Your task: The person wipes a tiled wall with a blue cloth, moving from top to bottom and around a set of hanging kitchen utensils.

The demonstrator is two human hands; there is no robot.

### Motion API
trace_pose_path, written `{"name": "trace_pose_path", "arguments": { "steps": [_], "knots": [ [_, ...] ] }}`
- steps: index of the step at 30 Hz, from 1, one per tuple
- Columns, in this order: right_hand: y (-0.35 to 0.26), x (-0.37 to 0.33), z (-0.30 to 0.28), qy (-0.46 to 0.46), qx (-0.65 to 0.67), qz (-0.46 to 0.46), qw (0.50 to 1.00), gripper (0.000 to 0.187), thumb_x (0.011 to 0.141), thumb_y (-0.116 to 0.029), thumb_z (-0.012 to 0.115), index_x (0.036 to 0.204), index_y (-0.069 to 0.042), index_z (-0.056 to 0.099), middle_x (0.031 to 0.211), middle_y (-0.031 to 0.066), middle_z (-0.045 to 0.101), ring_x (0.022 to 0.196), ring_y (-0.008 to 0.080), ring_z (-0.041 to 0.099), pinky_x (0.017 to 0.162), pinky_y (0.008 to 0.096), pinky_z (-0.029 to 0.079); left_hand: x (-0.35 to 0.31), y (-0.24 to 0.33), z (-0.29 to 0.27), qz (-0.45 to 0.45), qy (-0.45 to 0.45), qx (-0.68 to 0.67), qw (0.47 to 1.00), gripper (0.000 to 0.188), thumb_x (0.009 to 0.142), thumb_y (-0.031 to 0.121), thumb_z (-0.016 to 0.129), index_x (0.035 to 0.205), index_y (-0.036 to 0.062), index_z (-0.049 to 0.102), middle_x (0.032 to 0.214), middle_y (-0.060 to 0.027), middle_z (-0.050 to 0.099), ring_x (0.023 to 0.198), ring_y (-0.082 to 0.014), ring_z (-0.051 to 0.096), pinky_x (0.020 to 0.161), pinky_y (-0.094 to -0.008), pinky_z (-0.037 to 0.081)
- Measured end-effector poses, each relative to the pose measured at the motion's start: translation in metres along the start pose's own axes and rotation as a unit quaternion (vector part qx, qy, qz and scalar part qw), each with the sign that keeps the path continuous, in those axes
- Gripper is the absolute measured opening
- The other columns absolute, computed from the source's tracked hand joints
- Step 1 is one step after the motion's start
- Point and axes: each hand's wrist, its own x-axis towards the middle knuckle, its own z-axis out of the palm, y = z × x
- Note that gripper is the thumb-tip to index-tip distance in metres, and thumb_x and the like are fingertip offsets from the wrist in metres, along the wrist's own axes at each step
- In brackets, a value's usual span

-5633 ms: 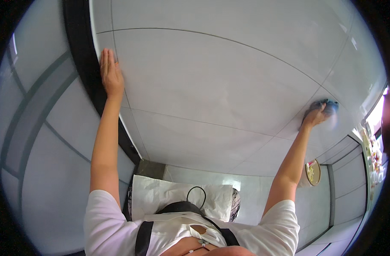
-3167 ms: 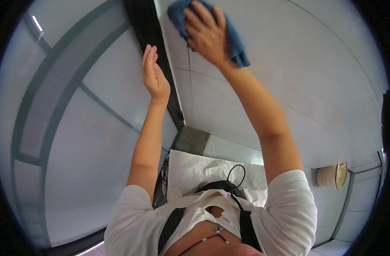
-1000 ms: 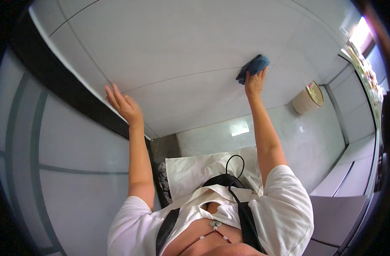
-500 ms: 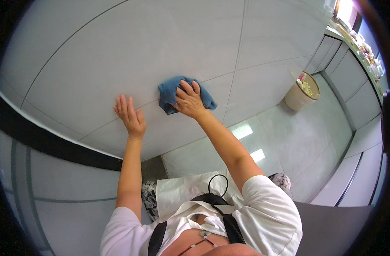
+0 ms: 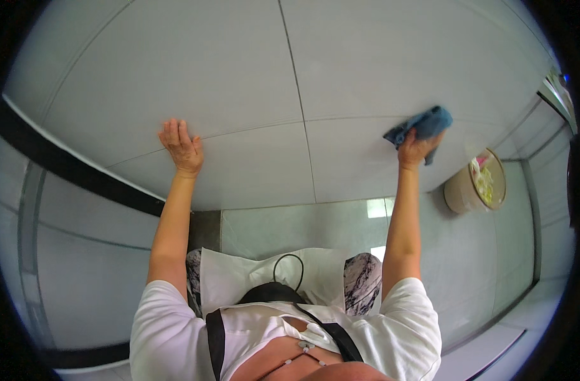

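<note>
My right hand (image 5: pixel 419 150) is closed on a bunched blue cloth (image 5: pixel 423 124) and presses it against the pale tiled wall (image 5: pixel 239 76), close to a horizontal joint line. Some of the cloth sticks out above and to the left of the fingers, and a corner hangs below. Well to the left, my left hand (image 5: pixel 182 145) lies against the same wall, holding nothing, its fingers stretched out. Both arms reach forward.
A beige bin (image 5: pixel 461 192) with a liner and scraps inside stands on the glossy tiled floor (image 5: pixel 290 228), near the wall at the right. Dark-edged frame (image 5: pixel 80 159) runs along the left. Cabinets (image 5: pixel 544 140) line the far right.
My right hand has swept the blue cloth far to the right along the wall, toward the bin. My left hand stays on the wall; the view has turned.
</note>
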Motion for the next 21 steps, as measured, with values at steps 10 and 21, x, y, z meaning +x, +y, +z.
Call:
{"name": "trace_pose_path", "arguments": {
  "steps": [10, 21],
  "knots": [
    [-0.097, -0.003, 0.035, -0.080, -0.011, -0.241, 0.967, 0.041, 0.070, -0.023, 0.069, 0.108, -0.011, 0.058, 0.122, 0.0167, 0.044, 0.118, 0.0420, 0.032, 0.093, 0.0536, 0.028, -0.012, -0.001, -0.045, -0.060, -0.113, 0.089, 0.988, 0.053, 0.088, 0.014, 0.052, 0.137, 0.0051, 0.034, 0.143, -0.0110, 0.026, 0.134, -0.0308, 0.022, 0.108, -0.0500, 0.020],
    [-0.275, 0.004, 0.086, -0.272, 0.068, -0.267, 0.922, 0.031, 0.062, -0.029, 0.070, 0.089, -0.018, 0.062, 0.113, -0.0007, 0.048, 0.126, 0.0226, 0.031, 0.097, 0.0476, 0.021, 0.015, 0.018, -0.078, -0.140, -0.210, 0.089, 0.964, 0.057, 0.086, 0.008, 0.052, 0.139, 0.0043, 0.031, 0.145, -0.0178, 0.022, 0.134, -0.0350, 0.022, 0.109, -0.0489, 0.018]
  ]
}}
